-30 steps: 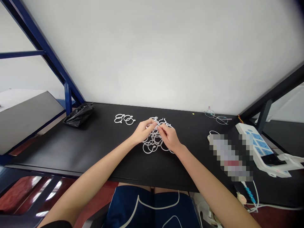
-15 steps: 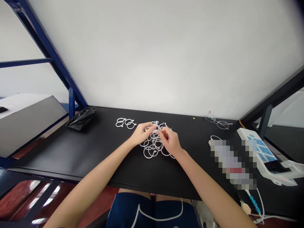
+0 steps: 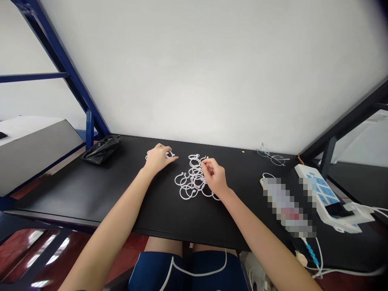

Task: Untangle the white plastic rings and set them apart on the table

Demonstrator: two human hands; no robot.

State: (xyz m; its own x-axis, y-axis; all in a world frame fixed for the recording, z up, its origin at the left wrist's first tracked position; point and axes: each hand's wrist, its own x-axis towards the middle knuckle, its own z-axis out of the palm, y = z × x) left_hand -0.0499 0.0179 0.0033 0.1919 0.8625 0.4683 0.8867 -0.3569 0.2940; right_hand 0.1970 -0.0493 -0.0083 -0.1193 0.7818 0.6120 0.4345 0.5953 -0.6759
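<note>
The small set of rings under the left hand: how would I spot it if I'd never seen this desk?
Find the black desk below the white wall. The big loose pile of white rings lies mid-desk by the right hand; look left of it, where the left hand rests. The small set of rings there is a short, separate cluster, not a heap.

White rings (image 3: 192,182) – loose heap, mid-table.

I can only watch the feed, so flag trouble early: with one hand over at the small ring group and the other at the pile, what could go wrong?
1. The pile of white rings looks interlocked; lifting one with the right hand may drag others along.
2. The left hand covers the small ring group, so a nudge could scatter it.
3. Eyeglasses lie unprotected on the black table; a sweeping arm might hit them.
</note>
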